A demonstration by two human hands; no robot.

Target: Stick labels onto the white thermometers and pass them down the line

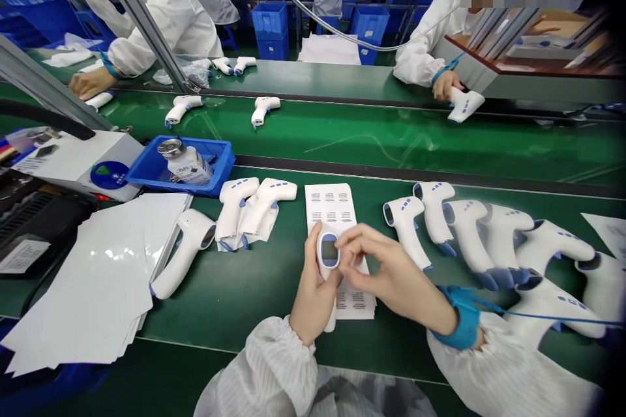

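A white handheld thermometer [328,251] with a blue-ringed grey screen stands upright in my left hand [315,293], whose fingers are wrapped round it. My right hand [386,267] is beside the screen, thumb and fingertips brought together at its right edge; whatever they pinch is too small to make out. A blue strap circles my right wrist. Beneath both hands lies a white label sheet [330,199] printed with rows of small text, partly covered by them.
Several white thermometers [408,228] lie at the right, more [235,208] at the left. White papers [92,273], a blue tray [222,159] with a bottle [188,166], and a white box [83,159] are further left. Beyond runs a green conveyor [342,137]; people in white work across it.
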